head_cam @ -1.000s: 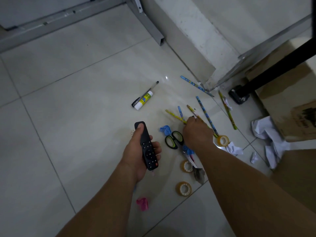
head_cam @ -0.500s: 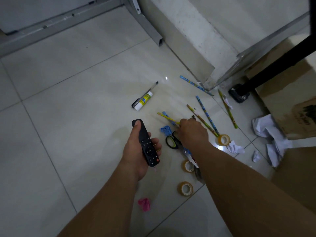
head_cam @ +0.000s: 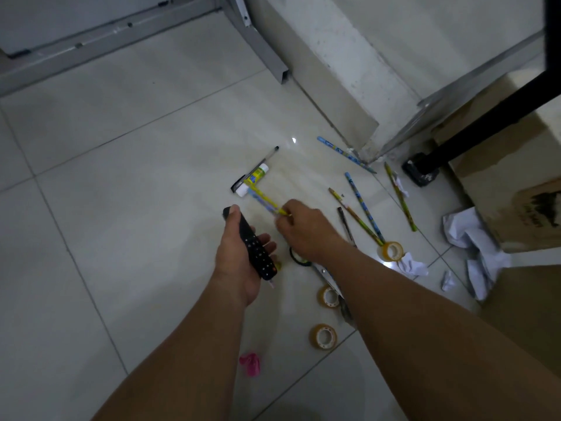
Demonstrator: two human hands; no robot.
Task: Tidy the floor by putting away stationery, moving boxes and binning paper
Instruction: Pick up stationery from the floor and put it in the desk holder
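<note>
Now pencils point(head_cam: 267, 202) jut from right hand point(head_cam: 303, 229) — beside left hand point(head_cam: 243, 256).

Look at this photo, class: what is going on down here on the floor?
A person is tidying stationery off a tiled floor. The left hand grips a black remote, while the right hand pinches two pencils, one yellow and one blue. Lying on the tiles are more pencils, three tape rolls, scissors, a glue stick and a pen. Crumpled paper sits by a cardboard box, not yet binned.
</note>
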